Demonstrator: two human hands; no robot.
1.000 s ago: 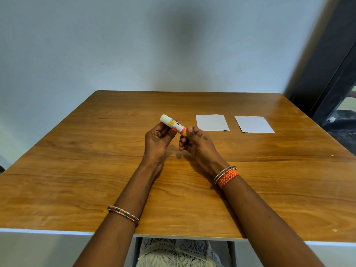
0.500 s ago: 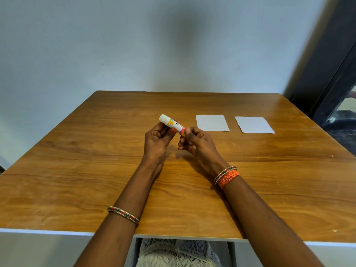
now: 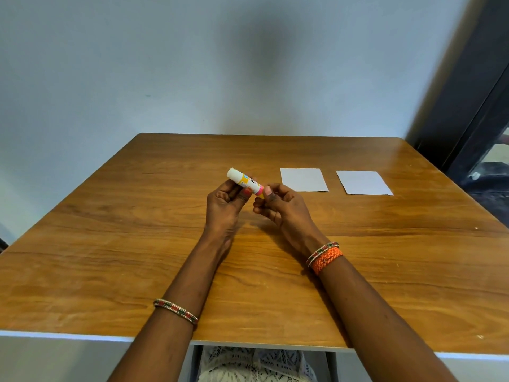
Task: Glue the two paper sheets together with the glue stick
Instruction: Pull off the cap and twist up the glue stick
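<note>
A glue stick [image 3: 244, 181] with a white cap and a yellow and pink label is held above the middle of the wooden table [image 3: 110, 244], tilted with the cap up and to the left. My left hand [image 3: 224, 204] grips its body from below. My right hand [image 3: 278, 204] pinches its pink lower end with thumb and fingers. Two white paper sheets lie flat side by side beyond my right hand: the nearer sheet [image 3: 303, 179] and the farther right sheet [image 3: 363, 182], with a gap between them.
A pale wall stands behind the table's far edge. A dark door frame [image 3: 473, 106] rises at the right. The table's front edge runs just under my forearms, with white lace cloth [image 3: 256, 365] below it.
Both hands stay together on the glue stick. My right fingers have shifted slightly on its lower end, and the stick has tilted a little. The papers have not moved.
</note>
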